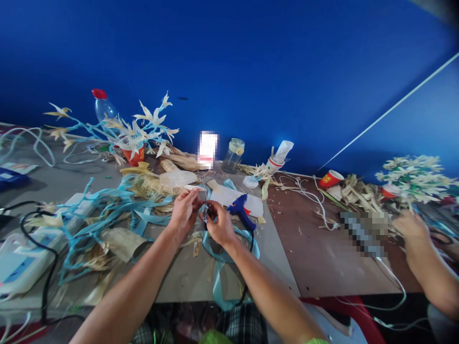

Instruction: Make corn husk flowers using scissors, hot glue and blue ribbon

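Observation:
Above the middle of the table, my left hand point(184, 210) and my right hand point(219, 223) meet fingertip to fingertip. Thin wire-like stems point(204, 185) rise upright from between the fingers, pinched by my left hand. A small dark tool with a metallic glint point(205, 213) is in my right hand; its exact kind is unclear. Just to the right lies a blue glue gun point(242, 210) on a white sheet point(223, 197). Light blue ribbon point(217, 286) loops beneath my hands and hangs over the table's front edge.
Blue-wrapped stems point(77, 234), dried husks point(124, 242) and a white power strip point(32, 255) crowd the left. Behind stand husk flowers point(134, 131) in a red cup point(133, 156) and a clear jar point(234, 155). Another person's hand point(410, 224) is at far right.

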Available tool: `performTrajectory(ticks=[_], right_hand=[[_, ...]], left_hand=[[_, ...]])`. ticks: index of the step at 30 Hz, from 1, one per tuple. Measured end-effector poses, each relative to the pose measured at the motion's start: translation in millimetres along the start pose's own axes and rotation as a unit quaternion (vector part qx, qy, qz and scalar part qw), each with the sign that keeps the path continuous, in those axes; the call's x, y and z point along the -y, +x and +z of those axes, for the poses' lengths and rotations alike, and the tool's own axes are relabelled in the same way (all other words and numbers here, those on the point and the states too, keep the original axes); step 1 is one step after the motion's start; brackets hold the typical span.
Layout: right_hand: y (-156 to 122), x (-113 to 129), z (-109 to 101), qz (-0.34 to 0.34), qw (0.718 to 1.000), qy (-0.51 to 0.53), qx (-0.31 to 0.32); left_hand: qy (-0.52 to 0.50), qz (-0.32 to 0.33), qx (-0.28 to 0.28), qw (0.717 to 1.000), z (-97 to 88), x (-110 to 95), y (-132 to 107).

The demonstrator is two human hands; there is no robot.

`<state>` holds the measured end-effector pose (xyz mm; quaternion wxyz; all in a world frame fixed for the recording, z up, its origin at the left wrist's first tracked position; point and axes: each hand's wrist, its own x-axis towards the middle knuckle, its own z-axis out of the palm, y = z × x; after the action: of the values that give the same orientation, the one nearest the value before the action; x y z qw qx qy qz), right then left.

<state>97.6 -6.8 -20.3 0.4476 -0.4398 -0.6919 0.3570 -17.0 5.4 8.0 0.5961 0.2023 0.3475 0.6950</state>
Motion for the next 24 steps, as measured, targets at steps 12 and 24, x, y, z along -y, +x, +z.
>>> performTrajectory(ticks=[12,24], right_hand=[[1.6,2.4,-0.5,0.008,1.0,-0.011,0.0],[0.3,1.7,0.6,0.035,0.994,0.093,0.036]], left_hand=[[-0.011,-0.023,-0.021,0.999,1.8,-0.6,-1.8],[-0.012,0.003,-0.018,1.0,2.0,0.1,-1.4]])
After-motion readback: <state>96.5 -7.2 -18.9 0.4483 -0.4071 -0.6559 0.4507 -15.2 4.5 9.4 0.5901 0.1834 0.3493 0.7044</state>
